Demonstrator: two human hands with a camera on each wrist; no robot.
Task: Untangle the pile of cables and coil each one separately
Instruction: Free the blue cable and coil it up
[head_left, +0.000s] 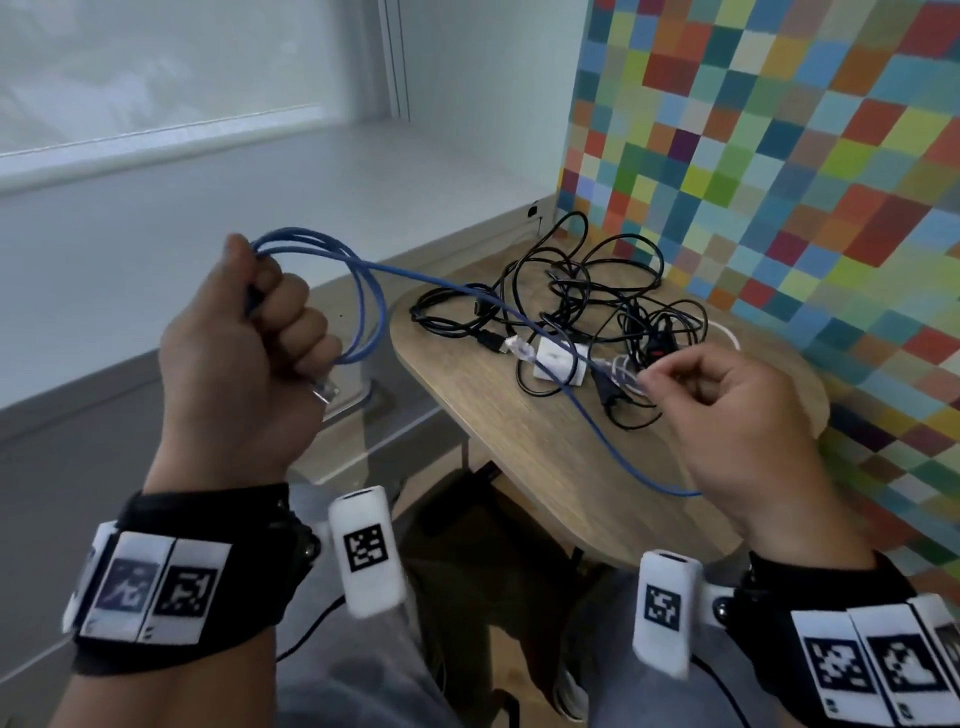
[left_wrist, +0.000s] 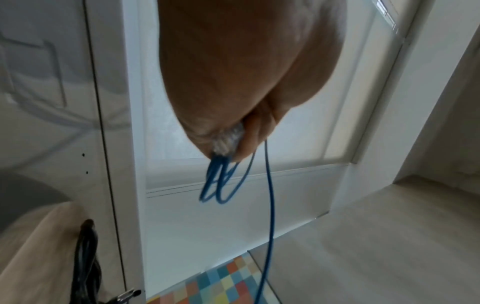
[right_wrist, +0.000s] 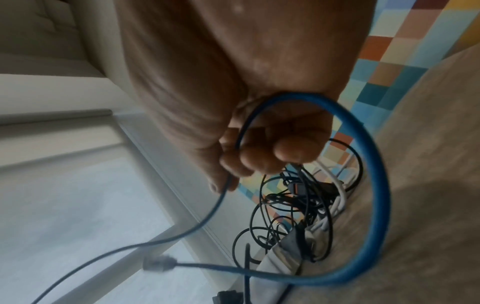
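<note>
Meanwhile, left hand (head_left: 244, 332) fisted tight around several loops of blue cable (head_left: 363, 291), raised left of the desk (head_left: 550, 457), one clear plug (head_left: 324, 389) poking out below the fist. Right hand (head_left: 737, 410) over the near right of the desk, fingers curled, blue cable running through its grip and sagging beneath. Tangled pile of black cables (head_left: 587, 291) with a white adapter (head_left: 558, 361) lying farther back, against the colourful checkered wall (head_left: 779, 156).
</note>
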